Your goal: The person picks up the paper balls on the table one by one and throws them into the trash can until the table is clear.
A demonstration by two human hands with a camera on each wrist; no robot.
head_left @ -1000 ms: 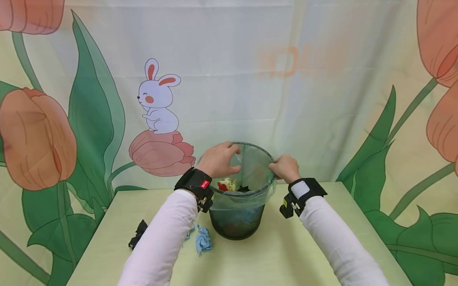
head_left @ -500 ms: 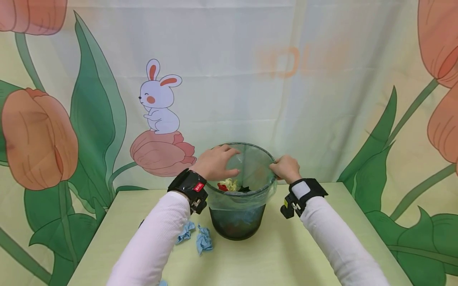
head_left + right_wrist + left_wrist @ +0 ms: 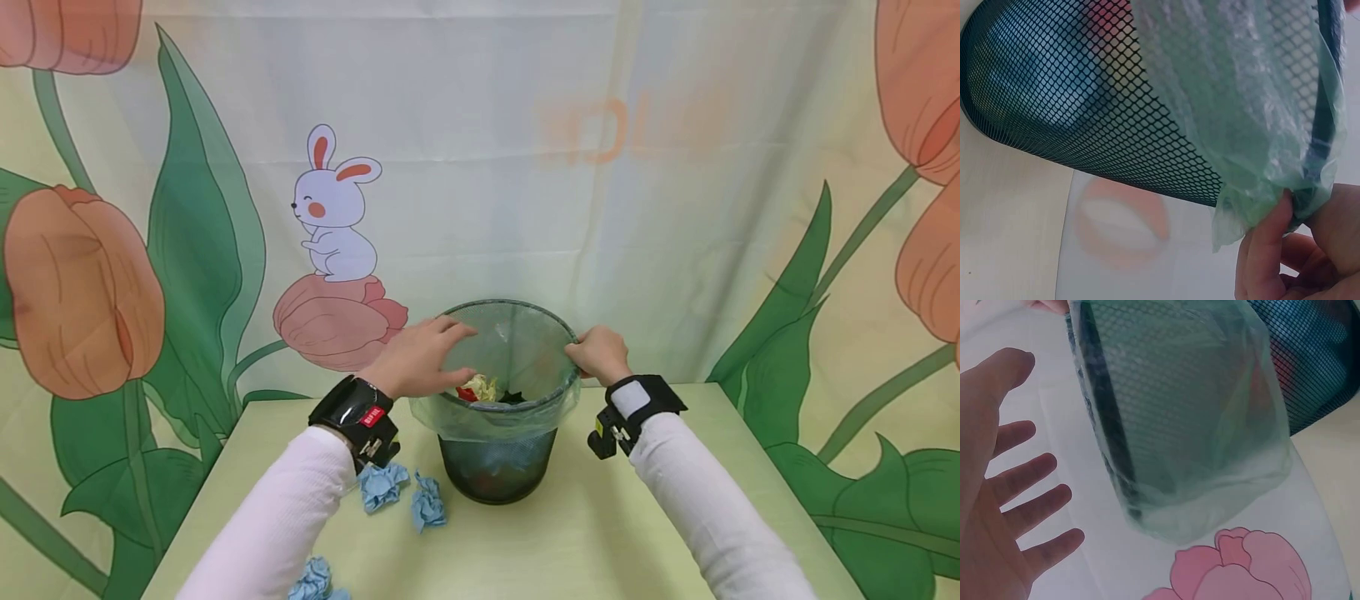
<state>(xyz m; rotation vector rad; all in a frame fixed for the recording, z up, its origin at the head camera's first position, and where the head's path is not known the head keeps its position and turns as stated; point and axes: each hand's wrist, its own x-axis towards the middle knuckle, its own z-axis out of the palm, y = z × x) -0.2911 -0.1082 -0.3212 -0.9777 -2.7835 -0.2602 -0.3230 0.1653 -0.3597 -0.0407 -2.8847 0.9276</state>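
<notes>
A dark mesh waste bin [image 3: 495,471] stands upright on the table, lined with a thin green plastic bag [image 3: 480,425] folded over its rim. Inside it lie crumpled yellow, red and black pieces [image 3: 480,388]. My right hand [image 3: 600,354] grips the rim and bag edge on the right side; in the right wrist view its fingers [image 3: 1266,244] curl at the bag's edge. Over at the rim's left side is my left hand [image 3: 420,358], holding nothing. The left wrist view shows its fingers [image 3: 1041,506] spread and apart from the bin.
Two crumpled blue paper balls [image 3: 405,492] lie on the pale table [image 3: 570,542] in front of the bin. More blue paper [image 3: 313,579] is at the near edge beside my left sleeve. A printed curtain [image 3: 480,167] hangs close behind the bin.
My left hand has moved left, from above the bin's opening to its left rim. More blue paper shows, while the black piece is now hidden by the arm. The right hand keeps its grip.
</notes>
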